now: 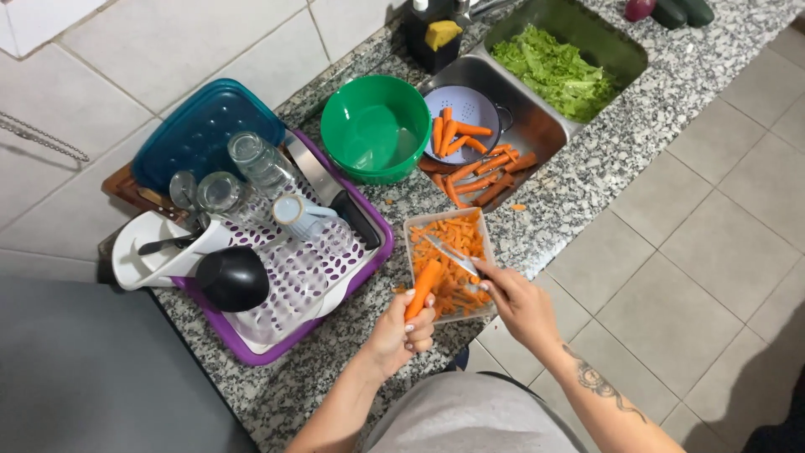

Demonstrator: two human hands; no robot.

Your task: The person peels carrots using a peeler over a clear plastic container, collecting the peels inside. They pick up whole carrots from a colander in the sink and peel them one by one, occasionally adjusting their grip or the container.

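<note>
My left hand [402,331] grips a peeled orange carrot [424,285] by its lower end, tilted over a clear rectangular tray [413,225] full of carrot peelings. My right hand [518,304] holds a metal peeler [451,255] whose blade rests above the peelings, just right of the carrot. More carrots [482,172] lie in the steel sink [537,126], and a few carrots sit in a pale blue colander [470,105].
A green bowl [375,126] stands beside the sink. A purple drying rack [277,277] holds glasses, a black ladle and a blue tray. Lettuce [558,71] fills the far sink basin. The granite counter [587,180] edge runs diagonally along a tiled floor.
</note>
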